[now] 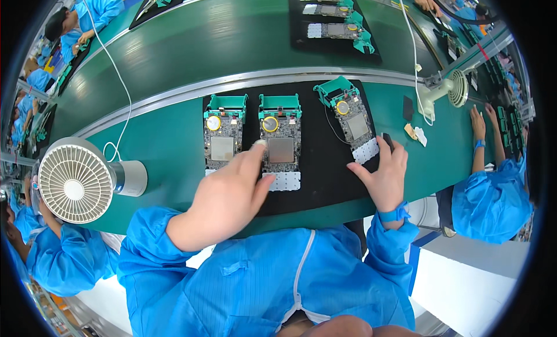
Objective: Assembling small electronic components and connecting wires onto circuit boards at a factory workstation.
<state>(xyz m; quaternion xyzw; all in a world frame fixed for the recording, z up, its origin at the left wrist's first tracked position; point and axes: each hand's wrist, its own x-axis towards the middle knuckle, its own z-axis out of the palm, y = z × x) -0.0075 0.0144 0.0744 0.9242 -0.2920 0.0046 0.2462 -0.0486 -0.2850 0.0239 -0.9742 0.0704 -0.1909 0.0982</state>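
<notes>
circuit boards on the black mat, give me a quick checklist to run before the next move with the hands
1. Three circuit boards lie on the black mat: ok; left board, middle board, right board.
2. Boards squared up: not ok; the right board lies tilted, the other two straight.
3. Left hand placed: ok; its fingertips reach the middle board's left edge.
4. Right hand placed: ok; it rests at the right board's white keypad end.
5. What the right hand grips: cannot tell; a small dark thing shows at its fingertips.
6. Room to work: ok; the desk fan stands off the mat to the left.
</notes>
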